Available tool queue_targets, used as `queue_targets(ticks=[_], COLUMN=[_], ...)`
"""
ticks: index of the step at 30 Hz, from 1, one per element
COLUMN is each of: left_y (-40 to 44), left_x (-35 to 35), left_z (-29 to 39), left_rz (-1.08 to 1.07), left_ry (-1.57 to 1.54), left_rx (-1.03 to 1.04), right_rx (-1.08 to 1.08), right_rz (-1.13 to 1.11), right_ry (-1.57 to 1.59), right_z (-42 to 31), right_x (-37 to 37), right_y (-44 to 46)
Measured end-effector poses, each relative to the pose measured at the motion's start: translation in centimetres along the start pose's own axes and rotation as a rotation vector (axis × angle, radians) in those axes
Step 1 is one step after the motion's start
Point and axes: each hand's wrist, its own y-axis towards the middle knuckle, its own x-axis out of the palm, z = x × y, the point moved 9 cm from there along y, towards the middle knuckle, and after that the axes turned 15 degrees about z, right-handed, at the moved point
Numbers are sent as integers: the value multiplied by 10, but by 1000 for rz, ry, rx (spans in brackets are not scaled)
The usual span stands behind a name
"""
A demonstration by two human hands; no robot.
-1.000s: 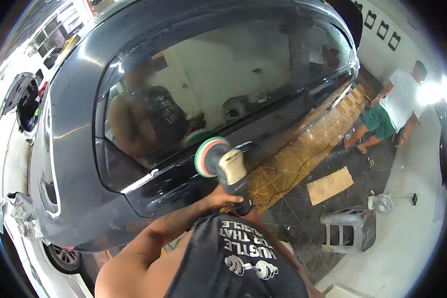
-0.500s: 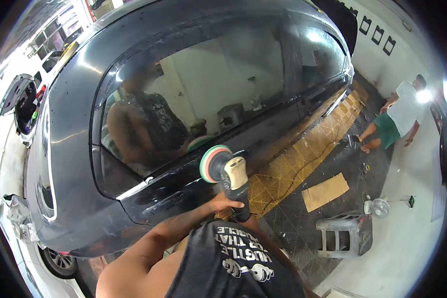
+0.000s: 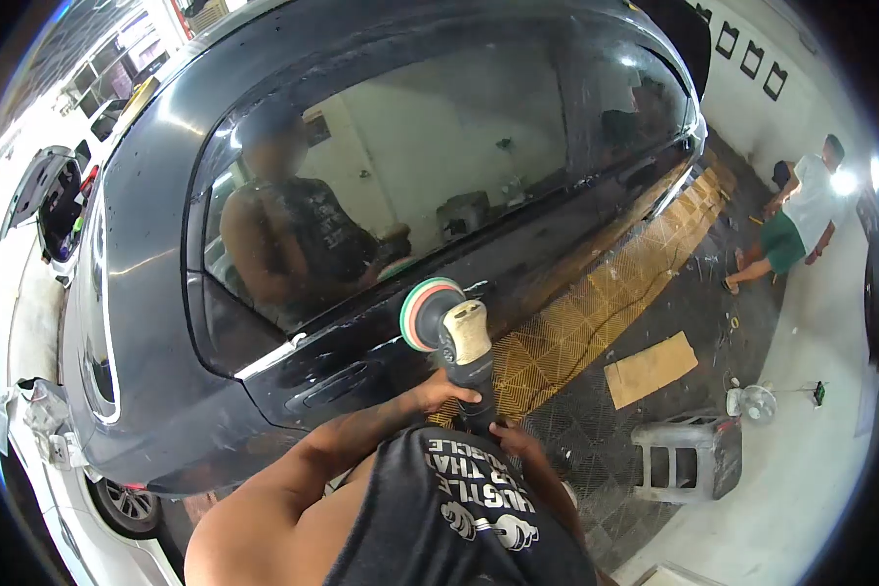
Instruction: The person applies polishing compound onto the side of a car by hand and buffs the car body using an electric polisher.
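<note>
Dark car bodywork point(image 3: 142, 322) filled the left. The left hand point(image 3: 441, 391) grasped the polisher point(image 3: 469, 334), its pad point(image 3: 420, 314) before the door point(image 3: 381, 363), seemingly at the positioning step; working contact would call for laying it flat. Any touch was unclear. The right hand point(image 3: 518, 441) was at the tool's rear, grip too hidden to tell.

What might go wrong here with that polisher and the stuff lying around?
The polisher's pad is near the dark car; a slip might scuff the silver trim. The cardboard on the floor could slide underfoot. The grey stool might trip someone stepping back.
</note>
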Motion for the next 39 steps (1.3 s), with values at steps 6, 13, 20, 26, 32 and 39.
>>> queue_targets(ticks=[6,13,20,26,32,39], left_y=[-41,-30,20,-11,-82,-24], left_x=[-29,-31,29,30,-38,-21], left_z=[-13,-25,16,65,165,114], left_rz=[134,98,-24,36,601,324], left_ry=[-12,100,131,619,625,171], left_rx=[-5,-16,31,115,751,559], right_rx=[41,-223,-461,-414,-464,-389], right_rz=[-154,-101,437,249,213,222], right_ry=[-230,-362,-550,-260,-244,-112], right_z=[-8,-17,-36,-93,-83,-59], right_x=[34,56,20,33,55,52], right_y=[-25,-31,-21,-59,-63,-51])
